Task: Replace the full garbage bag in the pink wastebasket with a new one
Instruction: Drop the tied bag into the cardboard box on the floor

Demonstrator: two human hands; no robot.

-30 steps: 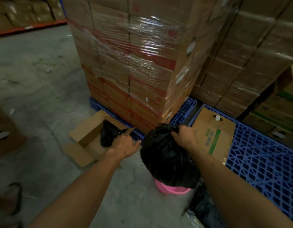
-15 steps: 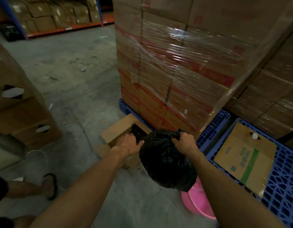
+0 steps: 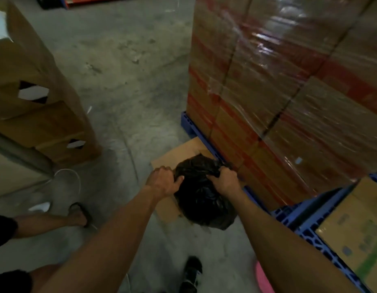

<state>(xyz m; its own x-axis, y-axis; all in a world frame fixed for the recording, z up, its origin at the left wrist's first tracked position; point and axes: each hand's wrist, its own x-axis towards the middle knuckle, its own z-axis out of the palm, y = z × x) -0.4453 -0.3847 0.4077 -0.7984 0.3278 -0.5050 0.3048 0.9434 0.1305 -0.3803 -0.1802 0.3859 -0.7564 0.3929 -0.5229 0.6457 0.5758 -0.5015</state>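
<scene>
A full black garbage bag (image 3: pixel 202 199) hangs in the air above the concrete floor, gathered at its top. My right hand (image 3: pixel 224 182) grips the bunched neck of the bag. My left hand (image 3: pixel 164 182) holds the bag's top edge on the left side. Only a sliver of the pink wastebasket (image 3: pixel 263 278) shows at the bottom edge, behind my right forearm, well apart from the bag.
An open flattened cardboard box (image 3: pixel 183 151) lies on the floor under the bag. A tall shrink-wrapped stack of cartons (image 3: pixel 278 92) on a blue pallet (image 3: pixel 187 123) stands right. More cartons (image 3: pixel 35 102) stand left. Another person's leg and sandal (image 3: pixel 77 214) are at left.
The bag has been lifted clear of the pink wastebasket and carried left over the cardboard box. My left hand has closed on the bag's top. My view has swung left.
</scene>
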